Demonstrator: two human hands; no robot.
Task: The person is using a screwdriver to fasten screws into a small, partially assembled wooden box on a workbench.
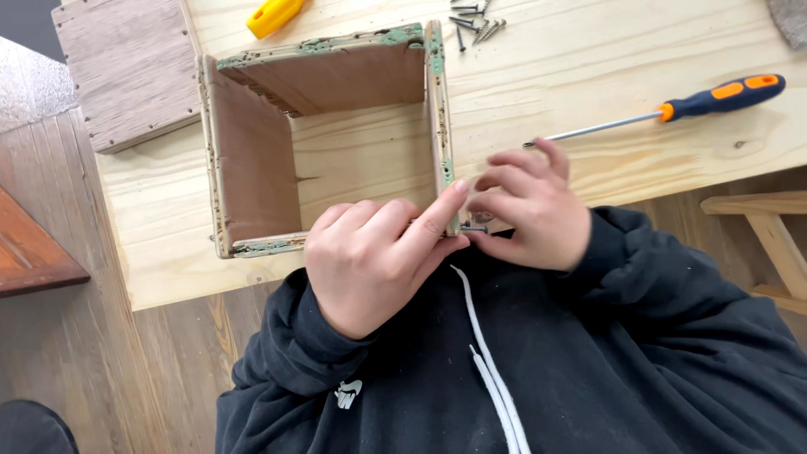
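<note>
A: Closest to us, a dark hooded top with white cords, and both hands up at the near corner of the box

B: The left hand is curled over the box's front edge, forefinger stretched along the right-hand wall, pressing it

A: And the right hand sits just beside it, fingers bent, pinching a small screw against the outer face of that corner

B: The box itself is open-topped, brown boards inside, flecks of green paint along the rims, resting on the pale wooden bench

A: Further back on the right, a screwdriver with a blue and orange handle lies flat, tip pointing toward the right hand, not touched

B: At the far edge, a little heap of loose screws, a yellow handle poking in, and a loose brown panel off to the left
</note>
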